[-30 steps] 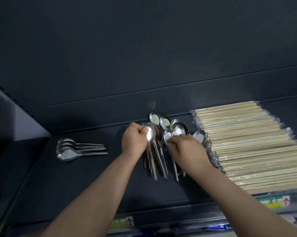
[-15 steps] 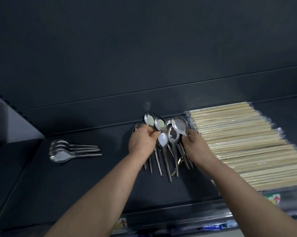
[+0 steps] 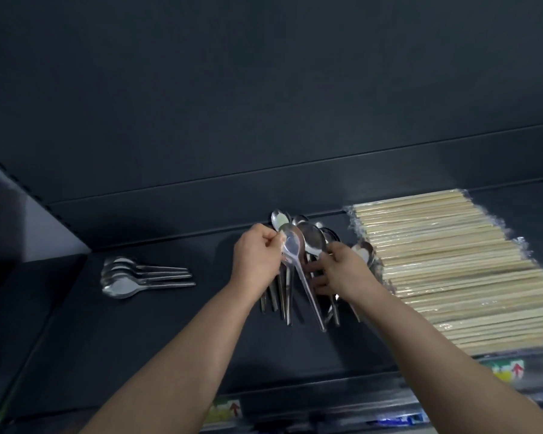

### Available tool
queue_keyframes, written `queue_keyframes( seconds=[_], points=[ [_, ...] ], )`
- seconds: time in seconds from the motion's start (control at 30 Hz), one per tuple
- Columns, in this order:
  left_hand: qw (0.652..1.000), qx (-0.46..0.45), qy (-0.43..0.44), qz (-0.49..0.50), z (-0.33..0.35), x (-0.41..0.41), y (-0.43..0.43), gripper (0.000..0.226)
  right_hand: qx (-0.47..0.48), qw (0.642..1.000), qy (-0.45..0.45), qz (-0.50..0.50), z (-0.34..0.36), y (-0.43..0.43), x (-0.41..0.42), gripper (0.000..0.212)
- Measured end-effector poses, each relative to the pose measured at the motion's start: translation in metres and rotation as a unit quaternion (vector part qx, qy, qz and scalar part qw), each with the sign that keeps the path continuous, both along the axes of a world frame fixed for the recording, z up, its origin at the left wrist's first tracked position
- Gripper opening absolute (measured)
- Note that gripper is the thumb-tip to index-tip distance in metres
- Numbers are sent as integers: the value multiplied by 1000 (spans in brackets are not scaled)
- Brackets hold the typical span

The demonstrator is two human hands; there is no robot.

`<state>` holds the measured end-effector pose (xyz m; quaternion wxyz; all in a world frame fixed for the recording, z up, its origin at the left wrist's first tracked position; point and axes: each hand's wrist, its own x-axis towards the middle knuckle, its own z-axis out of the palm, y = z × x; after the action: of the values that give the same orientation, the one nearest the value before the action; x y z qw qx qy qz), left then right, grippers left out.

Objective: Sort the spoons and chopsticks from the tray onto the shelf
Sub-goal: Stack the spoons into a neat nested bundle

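While the left hand (image 3: 257, 258) pinches one spoon (image 3: 293, 244), handle pointing nearward, the right hand (image 3: 342, 270) clutches the pile (image 3: 315, 242) alongside

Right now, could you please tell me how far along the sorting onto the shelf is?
Done: the left row of spoons lies on the shelf, with wrapped chopsticks stacked at its right. In hand: the left hand and right hand grip the middle bunch of spoons, fanned out. Left: squaring that bunch; the tray is out of view.
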<state>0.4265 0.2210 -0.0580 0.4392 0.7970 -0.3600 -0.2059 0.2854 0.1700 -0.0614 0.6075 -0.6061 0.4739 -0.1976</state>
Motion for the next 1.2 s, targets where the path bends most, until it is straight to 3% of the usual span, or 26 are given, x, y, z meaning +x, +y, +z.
queue_keyframes(
  seconds=[0.1,0.2,0.33,0.43,0.53,0.6,0.67,0.93,1.2],
  points=[
    [998,-37,50,27,4,3,13,11,22,997,-17,67,4,16,19,18],
    [992,-49,96,62,5,13,30,11,-19,996,-3,92,6,30,36,22],
    [991,-31,97,89,5,45,63,13,-70,985,30,152,6,47,65,25],
    [992,-2,84,92,5,72,92,2,-142,945,112,271,6,63,92,21],
    [987,10,65,149,-3,100,123,8,-283,871,226,331,5,78,117,14],
    [980,27,48,190,-12,119,145,10,-365,830,265,328,2,89,131,20],
    [975,49,28,215,-21,139,166,9,-413,811,260,322,-5,100,146,25],
    [972,78,-43,217,-31,190,200,7,-474,804,243,266,-27,131,194,21],
    [971,109,-109,182,-36,208,198,30,-556,741,311,214,-37,133,211,27]
  ],
)
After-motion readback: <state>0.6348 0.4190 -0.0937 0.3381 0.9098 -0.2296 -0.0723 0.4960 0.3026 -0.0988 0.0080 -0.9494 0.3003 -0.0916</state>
